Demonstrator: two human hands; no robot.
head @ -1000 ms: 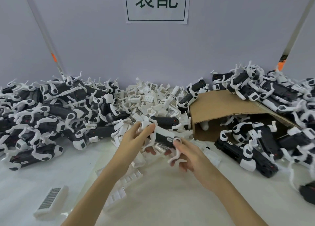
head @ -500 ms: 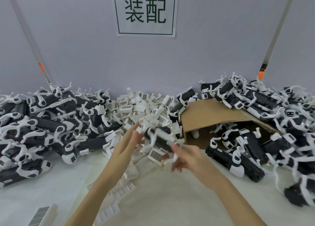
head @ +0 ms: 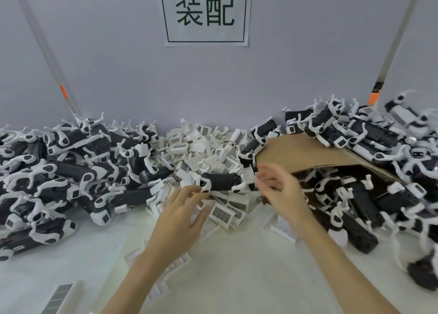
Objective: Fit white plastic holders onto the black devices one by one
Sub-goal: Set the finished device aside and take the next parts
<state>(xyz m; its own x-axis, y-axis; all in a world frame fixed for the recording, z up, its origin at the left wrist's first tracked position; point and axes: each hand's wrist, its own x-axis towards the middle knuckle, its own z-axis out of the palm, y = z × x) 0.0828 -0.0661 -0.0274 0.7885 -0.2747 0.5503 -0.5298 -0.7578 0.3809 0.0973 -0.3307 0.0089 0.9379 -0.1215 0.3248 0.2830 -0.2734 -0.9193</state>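
White tabletop (head: 237, 278) carries heaps of black devices (head: 71, 178), loose holders (head: 201, 145) and a cardboard box (head: 308, 152)

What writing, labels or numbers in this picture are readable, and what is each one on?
"装配": large dark characters on the white paper sign taped to the wall.
Barcode stickers on the white holders in the middle pile: only stripes show, too small to read.
Barcode sticker on the loose holder at the lower left: blurred, unreadable.
Small labels on the black devices: unreadable.
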